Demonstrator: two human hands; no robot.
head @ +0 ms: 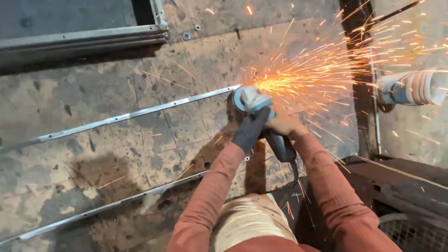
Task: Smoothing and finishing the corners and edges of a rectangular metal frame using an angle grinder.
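Observation:
I hold an angle grinder with both hands over a worn concrete floor. My left hand, in a dark glove, grips its front near the guard. My right hand wraps the grey body behind it. The disc touches the right end of a long thin metal strip that runs across the floor to the left. Orange sparks spray up and to the right from the contact point. Both my sleeves are rust-orange.
A second metal strip lies nearer me, parallel to the first. A metal frame lies at the top left. A dark steel post stands at right, beside a pale roll. Dark machinery with mesh sits at bottom right.

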